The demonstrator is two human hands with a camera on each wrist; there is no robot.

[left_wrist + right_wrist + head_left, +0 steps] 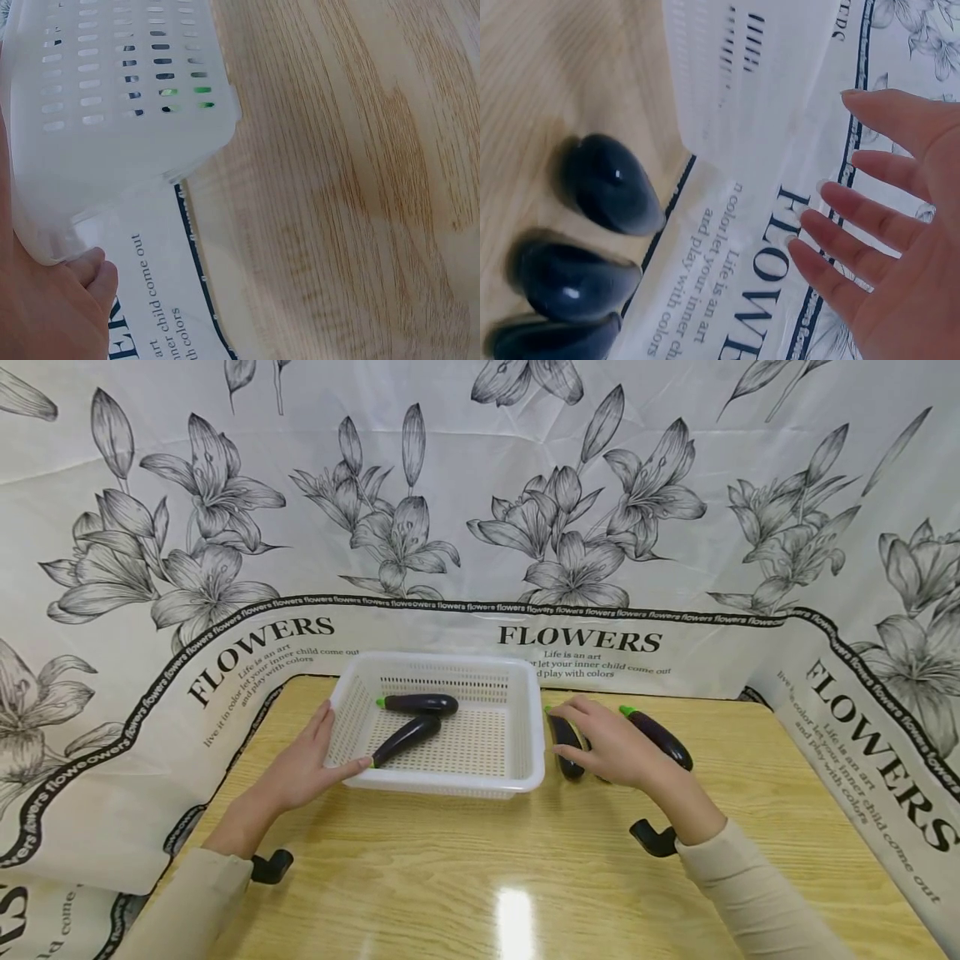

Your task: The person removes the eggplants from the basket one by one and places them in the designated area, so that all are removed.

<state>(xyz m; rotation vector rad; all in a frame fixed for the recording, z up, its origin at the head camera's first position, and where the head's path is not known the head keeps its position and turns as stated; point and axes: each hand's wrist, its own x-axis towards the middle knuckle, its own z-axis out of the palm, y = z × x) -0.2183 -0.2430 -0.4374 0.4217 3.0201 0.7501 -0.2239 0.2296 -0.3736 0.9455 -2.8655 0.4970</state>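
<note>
One eggplant [567, 737] — beneath right hand [611, 745]

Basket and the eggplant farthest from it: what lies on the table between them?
A nearer eggplant and a middle eggplant, as the right wrist view shows.

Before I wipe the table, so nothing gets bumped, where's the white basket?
In the head view, the white basket sits just left of centre near the far edge of the table, between the left hand and the right hand.

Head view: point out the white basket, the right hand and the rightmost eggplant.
White basket [450, 782], head view: its front rim.
Right hand [617, 745], head view: back of the hand.
Rightmost eggplant [660, 737], head view: its dark body.
</note>
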